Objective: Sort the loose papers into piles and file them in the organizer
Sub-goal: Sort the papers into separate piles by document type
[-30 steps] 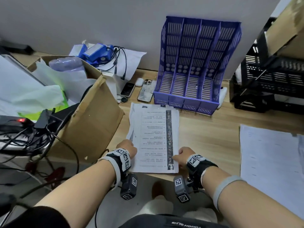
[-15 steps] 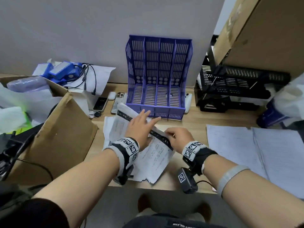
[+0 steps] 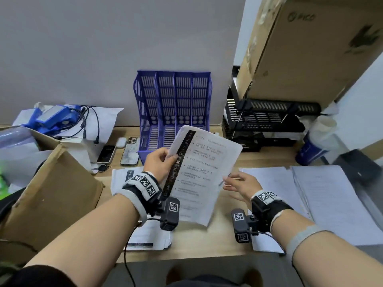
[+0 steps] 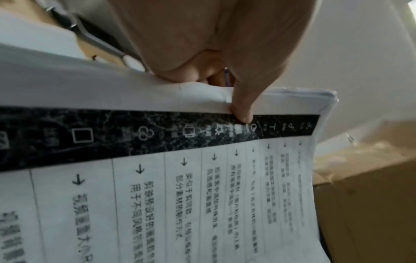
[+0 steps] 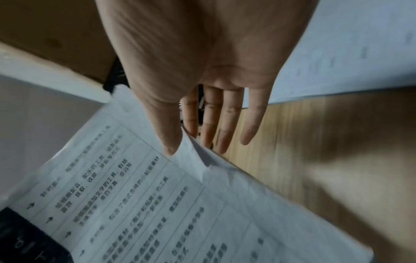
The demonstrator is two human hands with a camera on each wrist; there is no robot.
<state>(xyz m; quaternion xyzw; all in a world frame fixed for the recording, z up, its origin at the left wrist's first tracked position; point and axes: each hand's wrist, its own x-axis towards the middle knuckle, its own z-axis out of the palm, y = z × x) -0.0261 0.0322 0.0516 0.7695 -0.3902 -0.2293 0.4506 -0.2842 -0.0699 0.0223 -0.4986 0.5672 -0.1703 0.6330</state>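
Note:
My left hand point(image 3: 165, 160) grips a stack of printed sheets point(image 3: 199, 172) by its left edge, beside a black printed strip, and holds it tilted above the desk. In the left wrist view the thumb point(image 4: 242, 110) presses on the stack point(image 4: 202, 195), with the fingers behind it. My right hand point(image 3: 230, 181) reaches the stack's right edge with straight fingers. Its thumb point(image 5: 171, 142) touches the edge of the top sheet point(image 5: 157, 204). The purple four-slot organizer point(image 3: 174, 100) stands against the wall behind, its slots showing no papers.
More printed sheets point(image 3: 143, 235) lie on the desk under my left wrist. Two white paper piles point(image 3: 331, 204) lie to the right. An open cardboard box point(image 3: 51, 193) fills the left. Two phones point(image 3: 129, 151) lie left of the organizer, with black trays point(image 3: 265, 121) to its right.
The stack has come up off the desk, gripped by my left hand and tilted. My right hand let go of it and now touches its right edge with straight fingers.

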